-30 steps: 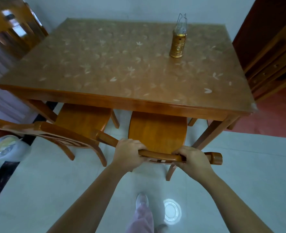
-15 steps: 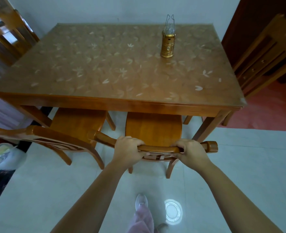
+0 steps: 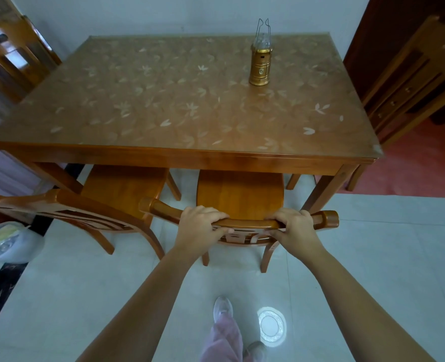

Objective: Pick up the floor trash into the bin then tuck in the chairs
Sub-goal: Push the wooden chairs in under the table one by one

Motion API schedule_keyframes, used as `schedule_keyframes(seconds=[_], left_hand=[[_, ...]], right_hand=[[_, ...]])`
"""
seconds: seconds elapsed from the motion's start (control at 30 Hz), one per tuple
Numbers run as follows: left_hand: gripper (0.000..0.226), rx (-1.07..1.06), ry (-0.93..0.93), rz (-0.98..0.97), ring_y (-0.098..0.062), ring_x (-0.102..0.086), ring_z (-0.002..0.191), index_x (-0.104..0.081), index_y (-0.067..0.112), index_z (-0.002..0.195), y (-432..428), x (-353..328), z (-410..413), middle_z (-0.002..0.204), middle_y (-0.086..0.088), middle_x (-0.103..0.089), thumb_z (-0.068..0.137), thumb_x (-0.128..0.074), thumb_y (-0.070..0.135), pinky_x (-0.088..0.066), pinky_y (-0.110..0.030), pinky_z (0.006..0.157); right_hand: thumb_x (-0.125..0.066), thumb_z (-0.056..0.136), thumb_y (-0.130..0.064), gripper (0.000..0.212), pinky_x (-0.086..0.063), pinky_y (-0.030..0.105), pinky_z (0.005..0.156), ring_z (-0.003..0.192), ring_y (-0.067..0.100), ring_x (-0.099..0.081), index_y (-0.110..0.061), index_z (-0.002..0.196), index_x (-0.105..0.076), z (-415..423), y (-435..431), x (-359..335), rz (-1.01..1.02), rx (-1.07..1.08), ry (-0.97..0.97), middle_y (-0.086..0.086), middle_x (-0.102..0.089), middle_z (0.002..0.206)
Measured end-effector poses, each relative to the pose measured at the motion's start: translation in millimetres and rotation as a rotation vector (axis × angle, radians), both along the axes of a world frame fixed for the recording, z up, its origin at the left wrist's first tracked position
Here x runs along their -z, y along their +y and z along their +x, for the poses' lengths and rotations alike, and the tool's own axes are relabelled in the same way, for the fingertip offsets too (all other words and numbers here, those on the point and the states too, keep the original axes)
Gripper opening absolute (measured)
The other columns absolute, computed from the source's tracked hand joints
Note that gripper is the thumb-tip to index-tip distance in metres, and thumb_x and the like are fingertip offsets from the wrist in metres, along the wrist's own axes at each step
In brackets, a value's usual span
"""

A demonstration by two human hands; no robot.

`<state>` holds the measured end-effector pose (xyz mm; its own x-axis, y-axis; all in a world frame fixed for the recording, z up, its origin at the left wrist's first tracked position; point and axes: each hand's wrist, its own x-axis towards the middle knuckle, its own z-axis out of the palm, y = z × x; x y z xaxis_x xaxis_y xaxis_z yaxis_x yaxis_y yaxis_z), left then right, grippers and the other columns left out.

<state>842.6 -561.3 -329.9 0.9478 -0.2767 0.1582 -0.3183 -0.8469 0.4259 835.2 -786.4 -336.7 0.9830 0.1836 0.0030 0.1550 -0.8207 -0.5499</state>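
A wooden chair [image 3: 239,197] stands in front of me with the front of its seat under the edge of the brown table [image 3: 179,155]. My left hand [image 3: 199,224] and my right hand [image 3: 293,227] both grip the chair's curved top rail. A second wooden chair [image 3: 119,186] stands to its left, its seat partly under the table. At the far left a bin lined with a white plastic bag [image 3: 5,242] holds some trash.
A gold lantern [image 3: 260,66] stands on the table's far right. Wooden furniture [image 3: 412,82] lines the right wall by a red floor. More wooden furniture [image 3: 9,58] is at the back left. My feet [image 3: 224,308] are on the pale tiles.
With both hands holding its top rail, the right chair has slid forward, so more of its seat lies under the table. I have stepped closer to the table.
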Motion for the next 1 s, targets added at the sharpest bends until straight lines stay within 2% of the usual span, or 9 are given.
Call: schedule_keyframes(seconds=[0.17, 0.33, 0.4, 0.53, 0.67, 0.83, 1.0], left_hand=[[0.030, -0.010, -0.022, -0.030, -0.018, -0.061, 0.081, -0.075, 0.021, 0.090, -4, 6, 0, 0.087, 0.006, -0.072, 0.073, -0.065, 0.043, -0.026, -0.031, 0.074], [0.030, -0.004, 0.011, -0.018, -0.017, -0.058, 0.089, -0.073, 0.022, 0.098, -13, 2, 3, 0.095, 0.007, -0.071, 0.079, -0.064, 0.043, -0.020, -0.028, 0.075], [0.028, 0.002, 0.048, 0.013, -0.014, -0.055, 0.094, -0.071, 0.025, 0.103, -14, 1, 4, 0.100, 0.009, -0.069, 0.083, -0.064, 0.043, -0.019, -0.026, 0.076], [0.031, 0.030, 0.108, 0.049, -0.012, -0.054, 0.096, -0.069, 0.028, 0.107, -11, -1, 6, 0.104, 0.011, -0.067, 0.084, -0.061, 0.047, -0.027, -0.027, 0.079], [0.037, 0.070, 0.186, 0.091, -0.010, -0.054, 0.095, -0.067, 0.029, 0.110, -8, -4, 14, 0.105, 0.011, -0.066, 0.084, -0.057, 0.053, -0.036, -0.027, 0.081], [0.039, 0.161, 0.289, 0.119, -0.007, -0.053, 0.091, -0.067, 0.032, 0.108, -3, -7, 25, 0.100, 0.012, -0.065, 0.082, -0.055, 0.058, -0.043, -0.026, 0.077], [0.050, 0.212, 0.294, 0.120, -0.007, -0.055, 0.088, -0.068, 0.033, 0.108, 1, -2, 32, 0.097, 0.013, -0.066, 0.077, -0.049, 0.068, -0.049, -0.031, 0.075]], right_hand=[[-0.072, 0.077, -0.011, 0.021, -0.016, 0.026, 0.075, 0.094, 0.017, -0.057, -0.019, 0.097, -0.070, 2, -6, 0, -0.006, -0.043, -0.013, -0.005, -0.068, 0.095], [-0.073, 0.077, -0.016, 0.019, -0.015, 0.025, 0.072, 0.095, 0.016, -0.057, -0.018, 0.096, -0.071, 6, -14, -5, -0.009, -0.050, -0.005, -0.004, -0.068, 0.097], [-0.073, 0.077, -0.016, 0.018, -0.020, 0.027, 0.075, 0.093, 0.015, -0.057, -0.018, 0.095, -0.071, 9, -17, -6, -0.012, -0.049, 0.019, -0.005, -0.068, 0.095], [-0.076, 0.074, -0.020, 0.017, -0.045, 0.041, 0.082, 0.085, 0.017, -0.060, -0.020, 0.091, -0.071, 13, -10, -6, -0.033, -0.073, 0.045, -0.005, -0.067, 0.087], [-0.068, 0.080, -0.029, 0.022, -0.048, 0.031, 0.080, 0.086, 0.013, -0.056, -0.024, 0.101, -0.068, 25, 9, -16, -0.137, -0.194, 0.168, -0.006, -0.064, 0.094], [-0.066, 0.080, -0.037, 0.022, -0.051, 0.031, 0.072, 0.080, 0.011, -0.056, -0.026, 0.098, -0.067, 39, 24, -24, -0.144, -0.287, 0.351, -0.007, -0.064, 0.090], [-0.067, 0.078, -0.037, 0.018, -0.051, 0.030, 0.069, 0.077, 0.010, -0.055, -0.030, 0.095, -0.066, 42, 23, -22, -0.149, -0.277, 0.358, -0.012, -0.062, 0.084]])
